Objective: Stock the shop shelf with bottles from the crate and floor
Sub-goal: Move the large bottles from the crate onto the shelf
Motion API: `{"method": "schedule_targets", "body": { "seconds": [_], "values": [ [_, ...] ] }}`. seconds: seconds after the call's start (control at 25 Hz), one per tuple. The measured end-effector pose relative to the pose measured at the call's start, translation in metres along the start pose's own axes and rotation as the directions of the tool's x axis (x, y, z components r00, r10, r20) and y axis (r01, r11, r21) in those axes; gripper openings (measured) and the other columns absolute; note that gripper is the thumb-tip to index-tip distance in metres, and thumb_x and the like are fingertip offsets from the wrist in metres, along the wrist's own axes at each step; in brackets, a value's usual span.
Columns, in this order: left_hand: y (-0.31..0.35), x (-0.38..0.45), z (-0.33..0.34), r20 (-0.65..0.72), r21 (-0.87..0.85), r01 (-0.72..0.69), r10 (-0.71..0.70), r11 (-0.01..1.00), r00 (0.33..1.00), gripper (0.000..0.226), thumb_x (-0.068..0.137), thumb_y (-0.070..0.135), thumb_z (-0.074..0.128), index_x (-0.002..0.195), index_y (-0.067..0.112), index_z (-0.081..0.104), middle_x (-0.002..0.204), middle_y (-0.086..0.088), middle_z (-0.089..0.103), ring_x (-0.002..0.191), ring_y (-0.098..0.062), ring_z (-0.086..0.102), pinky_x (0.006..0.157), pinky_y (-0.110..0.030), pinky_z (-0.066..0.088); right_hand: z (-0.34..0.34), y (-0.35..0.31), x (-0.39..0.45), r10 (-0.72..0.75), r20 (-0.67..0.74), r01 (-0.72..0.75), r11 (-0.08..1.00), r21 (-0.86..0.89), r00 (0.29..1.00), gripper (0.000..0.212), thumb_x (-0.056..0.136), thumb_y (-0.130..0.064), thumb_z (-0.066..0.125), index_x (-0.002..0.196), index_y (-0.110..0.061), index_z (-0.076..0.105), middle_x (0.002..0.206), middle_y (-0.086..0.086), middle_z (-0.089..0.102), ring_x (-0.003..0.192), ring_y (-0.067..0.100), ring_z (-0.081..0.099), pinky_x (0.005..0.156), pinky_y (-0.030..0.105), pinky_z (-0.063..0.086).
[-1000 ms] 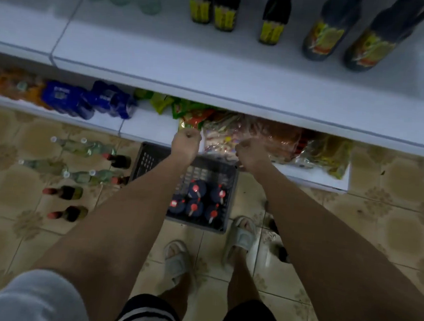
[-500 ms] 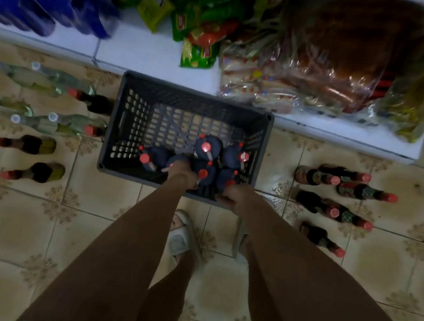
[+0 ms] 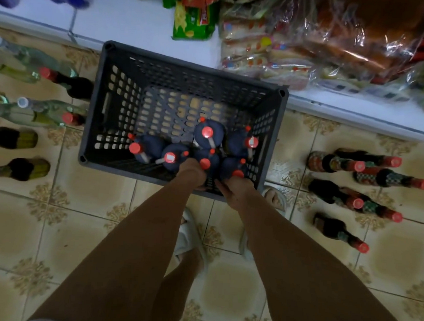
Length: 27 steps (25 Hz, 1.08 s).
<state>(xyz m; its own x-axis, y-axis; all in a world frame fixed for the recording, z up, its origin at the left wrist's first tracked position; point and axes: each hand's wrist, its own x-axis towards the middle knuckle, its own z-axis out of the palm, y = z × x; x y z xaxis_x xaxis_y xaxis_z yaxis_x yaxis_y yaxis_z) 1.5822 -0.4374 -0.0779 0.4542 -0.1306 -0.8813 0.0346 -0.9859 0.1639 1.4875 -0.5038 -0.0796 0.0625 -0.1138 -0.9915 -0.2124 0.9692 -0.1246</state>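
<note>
Both hands, left hand (image 3: 191, 171) and right hand (image 3: 236, 187), are reaching into the crate (image 3: 104, 107) at frame centre; I am judging their grip unclear (fingers hidden). Red-capped bottles (image 3: 209, 135) are looking heavy, slippery; grasp necks.

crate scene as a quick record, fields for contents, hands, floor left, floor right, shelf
crate: dark, perforated, on tiled floor against the low shelf
contents: six dark red-capped bottles, upright, bunched at the near right
left hand: reaching in among the near bottles
right hand: at the near rim; grip hidden
floor left: clear and dark bottles
floor right: dark sauce bottles
shelf: snack packets, wrapped bread
</note>
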Motion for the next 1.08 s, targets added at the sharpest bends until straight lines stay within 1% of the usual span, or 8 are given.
{"method": "schedule_targets", "body": {
  "seconds": [0.12,0.28,0.36,0.48,0.56,0.68,0.88,1.08],
  "values": [
    [-0.004,0.001,0.004,0.023,0.032,0.013,-0.013,0.999,1.0,0.034,0.1,0.024,0.048,0.125,0.002,0.057,0.128,-0.013,0.062,0.121,-0.027,0.057,0.097,-0.031,0.048,0.001,0.0,0.001,0.007,0.007,-0.006,0.991,-0.132,1.0,0.038,0.101,0.001,0.04,0.138,-0.006,0.046,0.141,0.016,0.049,0.127,0.034,0.05,0.071,0.032,0.054],
    [-0.016,-0.003,0.003,0.017,-0.18,-0.014,0.018,0.984,1.0,0.027,0.092,0.016,0.055,0.108,-0.005,0.063,0.11,-0.025,0.066,0.104,-0.041,0.064,0.088,-0.048,0.055,-0.004,-0.004,-0.015,-0.027,-0.01,0.025,0.99,-0.138,1.0,0.038,0.101,0.003,0.041,0.138,-0.004,0.045,0.141,0.017,0.049,0.127,0.037,0.05,0.083,0.036,0.05],
    [-0.018,-0.02,-0.005,0.035,-0.226,-0.055,0.064,0.973,0.997,0.022,0.091,0.019,0.055,0.092,-0.002,0.061,0.093,-0.022,0.065,0.096,-0.041,0.065,0.081,-0.042,0.055,-0.01,-0.012,-0.04,-0.049,-0.012,0.047,0.989,-0.137,0.999,0.039,0.1,0.004,0.042,0.138,-0.002,0.045,0.138,0.019,0.049,0.127,0.037,0.05,0.086,0.036,0.049],
    [-0.004,-0.08,-0.034,0.045,-0.297,-0.133,0.153,0.946,0.987,0.021,0.096,0.021,0.05,0.089,0.002,0.055,0.082,-0.019,0.055,0.078,-0.03,0.055,0.065,-0.035,0.037,-0.022,-0.024,-0.09,-0.079,0.034,0.084,0.979,-0.186,0.996,0.024,0.099,0.0,0.045,0.121,-0.004,0.054,0.116,0.018,0.053,0.103,0.032,0.061,0.094,0.038,0.052],
    [0.008,-0.125,-0.055,0.047,-0.321,-0.165,0.19,0.933,0.981,0.019,0.098,0.021,0.048,0.089,0.006,0.054,0.076,-0.014,0.051,0.07,-0.025,0.048,0.062,-0.031,0.033,-0.029,-0.032,-0.13,-0.102,0.049,0.109,0.975,-0.193,0.994,0.017,0.097,-0.003,0.049,0.113,-0.003,0.053,0.112,0.017,0.052,0.081,0.024,0.059,0.073,0.033,0.059],
    [0.027,-0.204,-0.084,0.024,-0.322,-0.193,0.212,0.927,0.977,0.029,0.098,0.023,0.046,0.072,0.011,0.045,0.066,-0.007,0.041,0.059,-0.019,0.038,0.054,-0.03,0.025,-0.036,-0.042,-0.203,-0.18,0.079,0.191,0.967,-0.169,0.98,0.03,0.095,-0.012,0.056,0.124,-0.003,0.052,0.12,0.016,0.055,0.083,0.022,0.06,0.048,0.023,0.054],
    [0.063,-0.32,-0.11,-0.132,-0.419,-0.244,0.207,0.875,0.969,0.027,0.095,0.024,0.051,0.089,0.002,0.065,0.075,-0.012,0.055,0.077,-0.022,0.05,0.058,-0.03,0.031,-0.06,-0.069,-0.314,-0.329,0.123,0.349,0.911,-0.22,0.936,0.028,0.093,-0.019,0.055,0.12,-0.011,0.058,0.105,0.009,0.061,0.078,0.017,0.059,0.055,0.025,0.05],
    [0.126,-0.431,-0.124,-0.246,-0.515,-0.31,0.209,0.799,0.946,0.032,0.096,0.032,0.053,0.081,0.008,0.067,0.081,-0.009,0.064,0.077,-0.022,0.06,0.066,-0.029,0.041,-0.106,-0.128,-0.412,-0.479,0.162,0.503,0.78,-0.372,0.863,0.023,0.094,-0.033,0.057,0.082,-0.013,0.058,0.073,0.005,0.051,0.063,0.018,0.051,0.059,0.03,0.044]
  ]
}}
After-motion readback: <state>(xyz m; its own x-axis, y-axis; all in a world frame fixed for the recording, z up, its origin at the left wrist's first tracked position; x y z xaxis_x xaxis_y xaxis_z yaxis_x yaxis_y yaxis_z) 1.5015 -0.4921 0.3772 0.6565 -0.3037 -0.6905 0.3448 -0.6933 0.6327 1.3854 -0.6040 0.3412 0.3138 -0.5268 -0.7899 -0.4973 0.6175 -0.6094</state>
